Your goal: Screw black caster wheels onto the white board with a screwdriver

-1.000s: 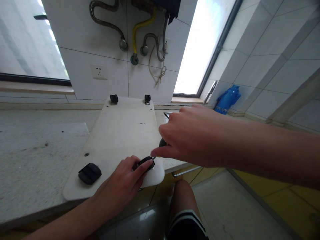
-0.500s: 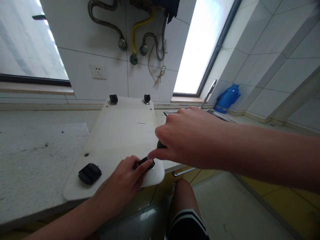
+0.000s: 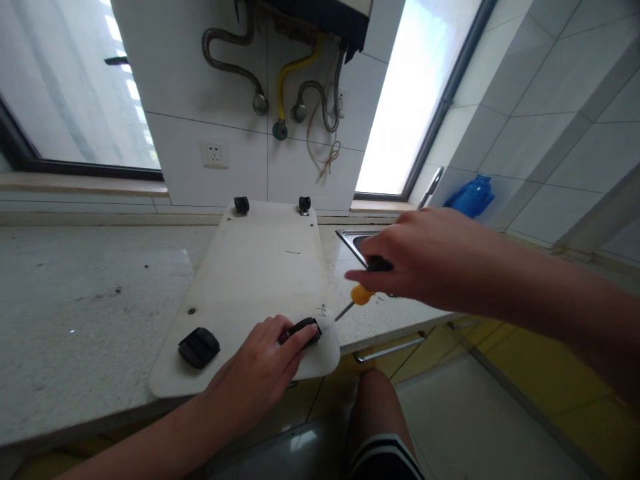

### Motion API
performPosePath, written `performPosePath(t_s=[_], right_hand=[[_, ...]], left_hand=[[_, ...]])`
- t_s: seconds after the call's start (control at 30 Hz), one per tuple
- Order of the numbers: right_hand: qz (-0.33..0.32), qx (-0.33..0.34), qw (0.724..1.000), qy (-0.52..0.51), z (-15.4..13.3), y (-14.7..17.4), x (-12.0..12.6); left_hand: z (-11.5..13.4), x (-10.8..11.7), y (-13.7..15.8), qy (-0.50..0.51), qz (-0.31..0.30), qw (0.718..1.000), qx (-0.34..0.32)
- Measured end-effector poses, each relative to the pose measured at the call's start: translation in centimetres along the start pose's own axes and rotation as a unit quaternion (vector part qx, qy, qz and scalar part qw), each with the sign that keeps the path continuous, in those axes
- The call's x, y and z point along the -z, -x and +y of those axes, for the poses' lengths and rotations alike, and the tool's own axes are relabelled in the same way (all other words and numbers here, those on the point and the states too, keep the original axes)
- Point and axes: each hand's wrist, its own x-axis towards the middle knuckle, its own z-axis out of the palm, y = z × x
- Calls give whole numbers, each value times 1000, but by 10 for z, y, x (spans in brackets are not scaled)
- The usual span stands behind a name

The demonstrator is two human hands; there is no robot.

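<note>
Left hand: the left hand lies over the board's near right corner, fingers grasping a black foot; they cover part of it, so its fixing cannot be made out.
Right hand: the right hand is raised beyond the board's right edge, fingers wrapped around a screwdriver.
Screwdriver: slanting down to the left, most of its dark handle hidden in the fist; the tip is apart from the foot, and whether it touches the board's edge I cannot tell.
White board: flat on the bench, its near right corner partly behind the left hand.
Other feet: a near left foot, a far left foot and a far right foot.
Marks: small writing beside the held foot, too small to read.
Sink: mostly behind the right hand.
Blue container: lower part hidden by the right forearm.
Wall unit: cut off at the top, hoses below.
</note>
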Motion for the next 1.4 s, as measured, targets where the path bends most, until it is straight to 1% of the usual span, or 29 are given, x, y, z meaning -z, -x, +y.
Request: performPosePath(t_s=[0.03,0.07,0.1,0.13,0.17,0.2,0.27,0.33,0.37,0.43,0.5,0.6,0.67,0.73,0.8,0.87,0.9,0.93,0.97,1.0,1.03,1.07,1.1,1.17,1.23,1.3,1.4], right_hand=[[3,-8,1000,-5,10,3,1],[25,-22,999,-15,20,5,-2],[80,-61,991,-92,30,7,-11],[145,-119,962,-197,40,8,-27],[179,-142,942,-246,47,8,-50],[207,-157,924,-281,52,7,-77],[245,-193,877,-366,56,3,-141],[262,-235,824,-444,51,-1,-202],[267,-253,799,-476,46,-2,-227],[266,-277,760,-524,37,-3,-264],[265,-292,733,-554,31,0,-283],[271,-304,709,-576,31,5,-290],[278,-311,701,-579,36,7,-291],[278,-315,701,-576,39,7,-291],[274,-316,707,-570,39,8,-291],[270,-314,715,-563,37,8,-291],[270,-314,719,-558,36,7,-290],[271,-314,723,-553,34,7,-290],[272,-314,726,-547,34,7,-290],[273,-315,731,-541,33,6,-290],[273,-315,735,-535,33,6,-290],[274,-316,739,-529,34,6,-290],[274,-316,742,-524,34,6,-290],[278,-317,745,-517,35,6,-291],[280,-317,747,-512,34,6,-291],[281,-317,748,-510,33,7,-291],[281,-317,749,-509,31,7,-290]], left_hand=[[1,1,0,-1,-2,1000,2],[2,1,0,-2,-2,1000,3],[3,2,0,-1,-2,1000,2],[4,2,-1,-1,0,1000,1],[4,3,-1,-2,4,1000,0],[5,5,-2,-4,7,1000,-2],[7,8,-4,-13,7,1000,-9],[9,14,-7,-23,-3,1000,-17],[10,17,-9,-25,-11,999,-18],[12,25,-13,-26,-27,999,-15],[13,33,-17,-17,-36,999,-5],[13,46,-22,10,-23,1000,13],[14,56,-25,30,3,999,21],[14,71,-31,35,39,999,16],[7,92,-38,11,92,996,-4],[-10,120,-44,-46,176,983,-20],[-24,134,-45,-77,230,970,-12],[-41,148,-46,-113,278,954,19],[-61,161,-45,-157,302,937,78],[-84,171,-42,-203,292,920,164],[-107,179,-38,-244,240,900,269],[-130,184,-32,-271,154,876,367],[-152,186,-25,-271,105,864,410],[-189,183,-6,-259,30,850,457],[-216,175,13,-245,-35,836,490],[-235,169,30,-235,-81,824,508],[-253,167,49,-230,-113,816,519]])
